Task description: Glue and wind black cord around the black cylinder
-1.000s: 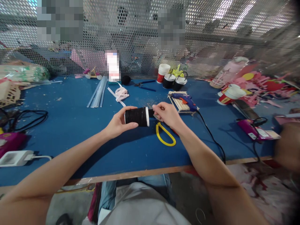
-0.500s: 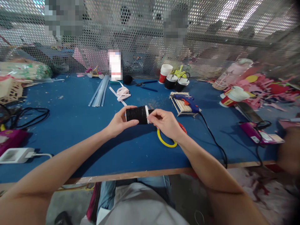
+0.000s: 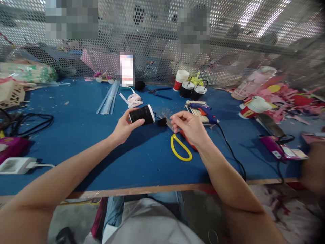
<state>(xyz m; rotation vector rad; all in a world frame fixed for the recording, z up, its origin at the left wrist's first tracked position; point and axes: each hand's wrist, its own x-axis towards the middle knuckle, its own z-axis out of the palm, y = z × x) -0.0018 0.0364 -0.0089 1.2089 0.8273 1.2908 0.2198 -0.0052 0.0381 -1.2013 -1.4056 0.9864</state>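
Note:
In my left hand (image 3: 124, 127) is a paper cup (image 3: 142, 115) wrapped in black, tipped on its side with its white rim toward the right. The thumb lies across the black wrapping and the fingers go behind it. My right hand (image 3: 189, 127) is off the cup, to its right, with thumb and fingertips pinched together. Whether something thin is between them I cannot make out. Below that hand lie scissors (image 3: 181, 152) with yellow and red handles, partly hidden. A small tuft of black cord (image 3: 161, 121) sits by the blades.
A blue glue gun (image 3: 209, 115) rests on a stick rack, its cable trailing right. Behind are two black handled cups (image 3: 187, 89), a red cup (image 3: 177, 84) and pliers (image 3: 162, 93). White ribbon (image 3: 134, 100) and clear glue sticks (image 3: 108, 100) lie left of centre.
My right hand has left the cup's rim and moved right, uncovering more of the scissors and the black tuft. My left hand has shifted the cup slightly left and tilted it.

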